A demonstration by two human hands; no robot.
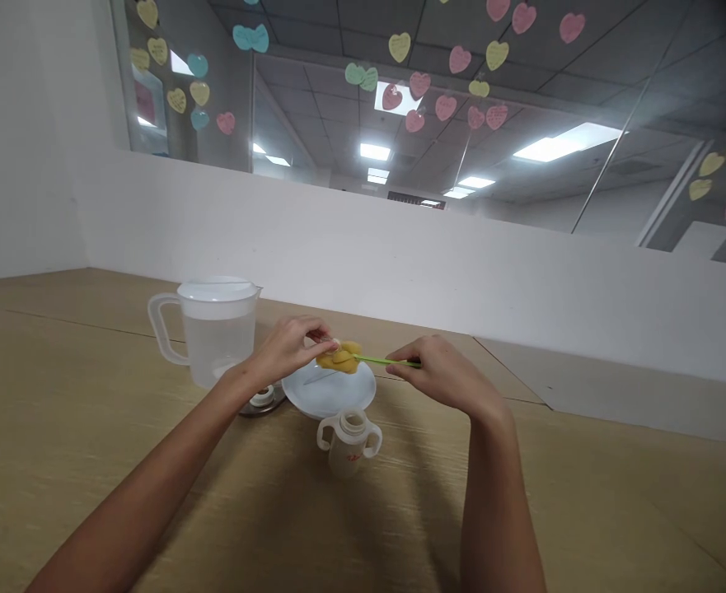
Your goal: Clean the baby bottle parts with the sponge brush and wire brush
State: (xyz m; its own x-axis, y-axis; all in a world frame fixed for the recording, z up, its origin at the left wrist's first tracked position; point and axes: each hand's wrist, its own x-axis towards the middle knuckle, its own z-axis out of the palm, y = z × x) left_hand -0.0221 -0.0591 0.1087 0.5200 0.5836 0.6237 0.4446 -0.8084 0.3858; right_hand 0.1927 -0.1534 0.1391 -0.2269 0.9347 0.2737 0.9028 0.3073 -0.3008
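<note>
My right hand (pixel 442 371) is closed round the thin green handle of a bottle brush (pixel 344 357) with a yellow sponge head. The brush lies level above a white bowl (pixel 329 403). My left hand (pixel 294 339) pinches a small whitish, see-through piece (pixel 331 343) against the sponge; its kind is hard to make out, as fingers partly cover it. Just in front of the bowl stands a baby bottle (pixel 345 453) with two side handles, upright and uncapped, with red print.
A clear lidded pitcher (pixel 219 329) stands at the left behind my left forearm. Beside the bowl, a white ring-shaped part (pixel 262 397) sits on a metal dish (pixel 271 407), partly hidden by my wrist. A white wall (pixel 400 263) closes off the table's back.
</note>
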